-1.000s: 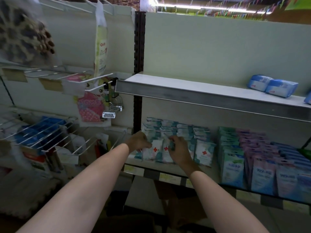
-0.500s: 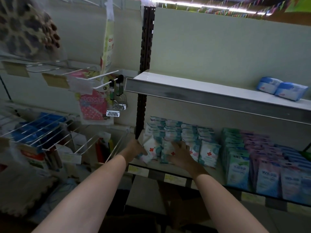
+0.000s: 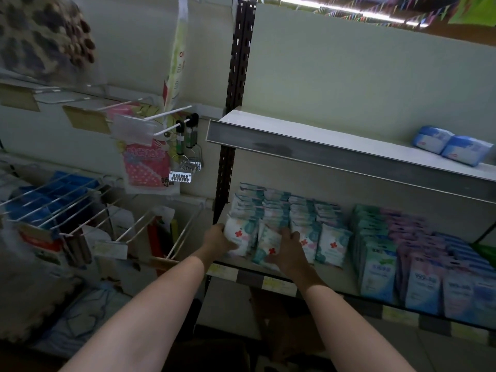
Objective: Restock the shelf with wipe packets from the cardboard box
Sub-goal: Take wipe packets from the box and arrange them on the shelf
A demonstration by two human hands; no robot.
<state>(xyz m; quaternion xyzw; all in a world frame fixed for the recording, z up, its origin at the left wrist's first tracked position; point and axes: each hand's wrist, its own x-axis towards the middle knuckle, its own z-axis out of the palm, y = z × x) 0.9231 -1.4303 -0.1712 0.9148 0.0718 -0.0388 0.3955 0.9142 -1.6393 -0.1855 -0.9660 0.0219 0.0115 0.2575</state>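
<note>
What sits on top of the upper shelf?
Two blue soft packs lie side by side at the upper shelf right end. Anything farther right is cut off by the frame edge.

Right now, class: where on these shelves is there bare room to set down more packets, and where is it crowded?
Free: the upper shelf, bare from its left end to the blue packs. Crowded: the lower shelf, where red-cross wipe packets and both hands, left hand and right hand, fill the left.
</note>
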